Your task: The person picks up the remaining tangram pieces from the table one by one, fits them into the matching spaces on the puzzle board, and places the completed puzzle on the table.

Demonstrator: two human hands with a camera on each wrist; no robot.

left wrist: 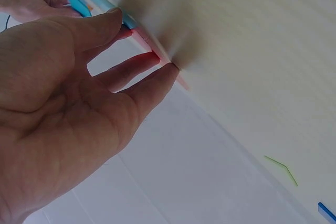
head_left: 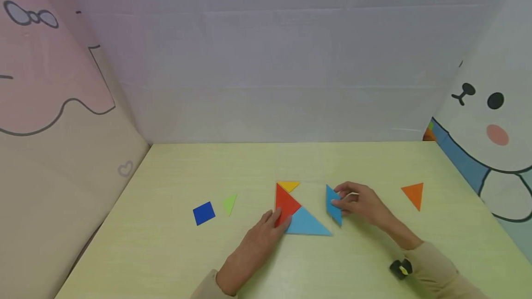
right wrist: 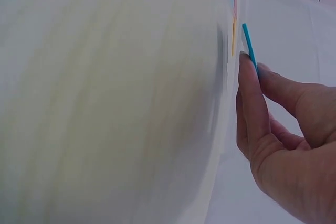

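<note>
Between the thumb and fingers of my right hand (head_left: 360, 203) I pinch a blue parallelogram tangram piece (head_left: 332, 204), lifted above the table; the right wrist view shows this piece (right wrist: 248, 42) edge-on. My left hand (head_left: 259, 239) rests its fingertips on the lower part of a red triangle (head_left: 286, 201), with its thumb at the left end of a light blue triangle (head_left: 307, 224). These two triangles lie edge to edge. A small yellow triangle (head_left: 288, 185) sits against the red one's upper edge. The left fingertips partly hide the red triangle.
To the left lie a dark blue square (head_left: 204, 213) and a light green triangle (head_left: 230, 204). An orange triangle (head_left: 414, 195) is at the right. A small black object (head_left: 401, 269) is by the right sleeve. Printed cloth panels border the table (head_left: 166, 262) on its back and sides.
</note>
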